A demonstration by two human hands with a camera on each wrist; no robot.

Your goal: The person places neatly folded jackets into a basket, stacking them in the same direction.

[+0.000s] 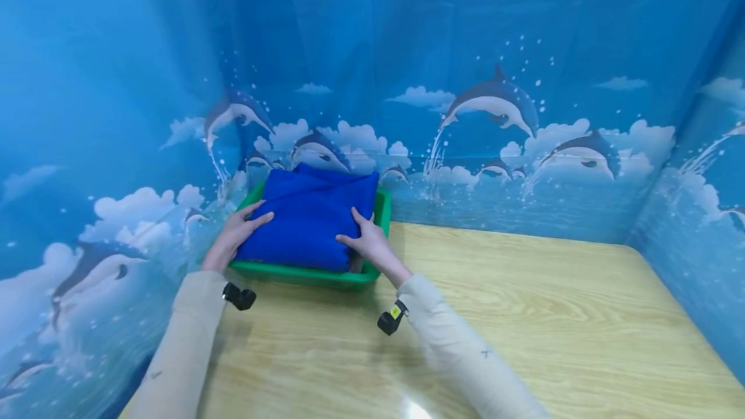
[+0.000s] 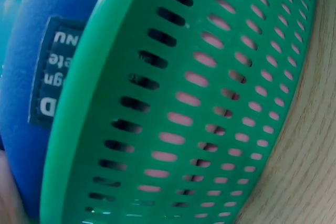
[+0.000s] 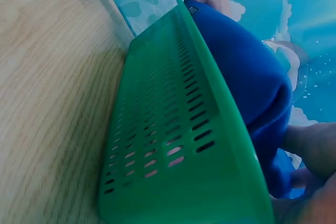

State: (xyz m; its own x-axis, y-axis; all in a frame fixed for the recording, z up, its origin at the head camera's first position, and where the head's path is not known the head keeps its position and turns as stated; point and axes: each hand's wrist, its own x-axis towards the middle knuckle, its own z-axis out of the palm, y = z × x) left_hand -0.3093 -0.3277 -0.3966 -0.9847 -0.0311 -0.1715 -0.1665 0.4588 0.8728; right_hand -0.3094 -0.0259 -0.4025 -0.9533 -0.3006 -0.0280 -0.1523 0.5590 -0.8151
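A thick blue folded cloth [image 1: 308, 222] fills a green plastic basket [image 1: 302, 275] and bulges above its rim. A dark label with white lettering [image 2: 55, 72] shows on the cloth in the left wrist view. My left hand [image 1: 235, 233] holds the cloth at its left side, thumb lying over the top. At the opposite side my right hand [image 1: 372, 244] grips the cloth's right edge, thumb and forefinger spread on it. Some of its fingers are hidden behind the cloth and rim. Through the basket's slots, something pinkish [image 2: 186, 98] shows inside.
The basket stands on a light wood-grain table [image 1: 547, 296], close to the back left corner. Blue curtains with dolphins and clouds [image 1: 495, 102] hang behind and at both sides. Each sleeved wrist carries a small black camera [image 1: 391, 319].
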